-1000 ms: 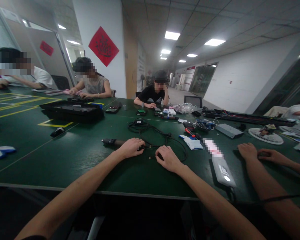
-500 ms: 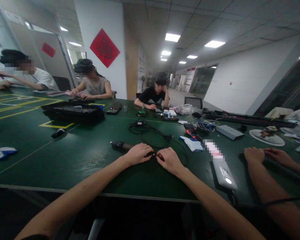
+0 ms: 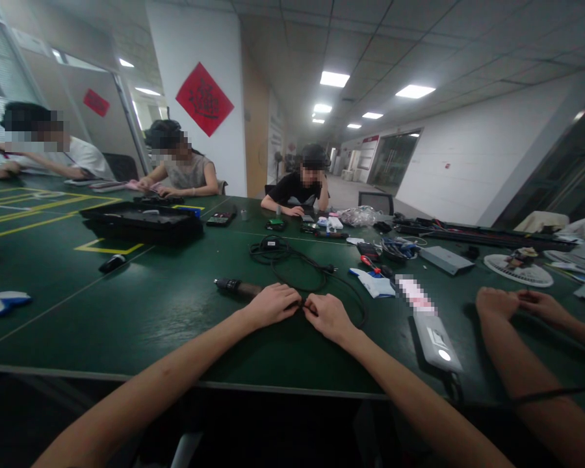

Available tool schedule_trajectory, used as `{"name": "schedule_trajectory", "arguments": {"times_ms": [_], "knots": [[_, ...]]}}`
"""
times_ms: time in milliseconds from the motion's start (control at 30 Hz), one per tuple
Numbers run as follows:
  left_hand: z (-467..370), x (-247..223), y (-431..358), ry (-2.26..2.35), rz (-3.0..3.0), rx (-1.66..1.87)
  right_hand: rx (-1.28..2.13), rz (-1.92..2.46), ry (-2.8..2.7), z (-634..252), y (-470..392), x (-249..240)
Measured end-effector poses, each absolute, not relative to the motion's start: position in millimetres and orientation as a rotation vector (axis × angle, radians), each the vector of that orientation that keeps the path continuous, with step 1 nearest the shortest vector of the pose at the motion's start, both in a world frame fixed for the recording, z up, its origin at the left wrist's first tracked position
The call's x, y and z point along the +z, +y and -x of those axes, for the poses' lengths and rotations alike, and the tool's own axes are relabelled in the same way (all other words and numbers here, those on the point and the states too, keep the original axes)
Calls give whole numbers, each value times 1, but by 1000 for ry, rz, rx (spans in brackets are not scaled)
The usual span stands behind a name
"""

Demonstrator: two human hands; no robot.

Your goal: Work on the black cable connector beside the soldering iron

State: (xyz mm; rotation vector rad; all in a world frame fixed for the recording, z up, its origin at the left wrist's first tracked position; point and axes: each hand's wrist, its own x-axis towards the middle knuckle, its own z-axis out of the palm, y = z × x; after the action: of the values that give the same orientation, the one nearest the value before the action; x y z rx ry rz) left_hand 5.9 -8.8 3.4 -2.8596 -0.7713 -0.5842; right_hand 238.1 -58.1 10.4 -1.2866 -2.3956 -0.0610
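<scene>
A dark cylindrical tool that looks like an electric screwdriver (image 3: 236,287) lies on the green table, its ridged tip to the left. My left hand (image 3: 273,304) is closed over its rear end, which the fingers mostly hide. Close against it, my right hand (image 3: 329,315) pinches what appears to be the end of a black cord (image 3: 358,292) that loops round behind it. The two sets of fingertips nearly touch, and the small dark part between them is mostly covered. Behind the hands lie coils of cord with a black labelled block (image 3: 272,242) and a plug (image 3: 330,268).
Right of my hands are a blue-and-white packet (image 3: 376,284), a red-handled tool (image 3: 370,263) and a white power bank-like device (image 3: 436,341). A co-worker's hands (image 3: 500,304) rest farther right. A long black tray (image 3: 141,224) stands back left, near a computer mouse (image 3: 112,262).
My fingertips have come closer together, and the small round metallic end seen between them is now covered. The view has tilted slightly.
</scene>
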Motion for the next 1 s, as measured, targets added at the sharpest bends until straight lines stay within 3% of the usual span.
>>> {"name": "schedule_trajectory", "arguments": {"times_ms": [1000], "knots": [[-7,5,-10,-750,2869,-570,172,1254,-2354,-240,-54,11]]}}
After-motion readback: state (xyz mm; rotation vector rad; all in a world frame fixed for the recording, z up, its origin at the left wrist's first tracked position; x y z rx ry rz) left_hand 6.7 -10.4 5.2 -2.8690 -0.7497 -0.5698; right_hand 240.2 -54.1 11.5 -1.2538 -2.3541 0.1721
